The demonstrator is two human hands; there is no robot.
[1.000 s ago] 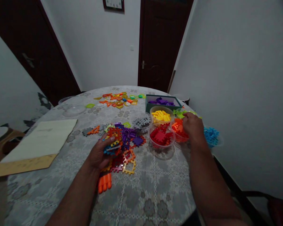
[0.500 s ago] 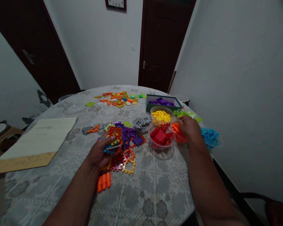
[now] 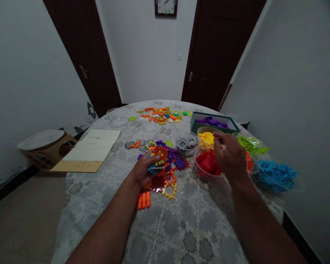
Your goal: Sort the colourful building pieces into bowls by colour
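Observation:
My left hand is closed around a bunch of interlocking plastic building pieces in orange, yellow and blue. Under and beside it lies a loose pile with purple pieces, a yellow square frame and orange sticks. My right hand, fingers pinched together, hovers at the right side of the tub of yellow pieces and over the edge of the tub of red pieces. Whatever is between those fingertips is hidden. Partly behind the right wrist sits a tub of orange pieces.
A green box with purple pieces stands behind the tubs. Grey pieces, lime-green pieces and blue pieces are grouped nearby. Mixed pieces lie at the back. An open paper pad rests at the left edge.
The view has turned left, so the scene sits further right. My right hand has moved from the orange and lime-green pieces toward the yellow and red tubs. My left hand keeps its hold.

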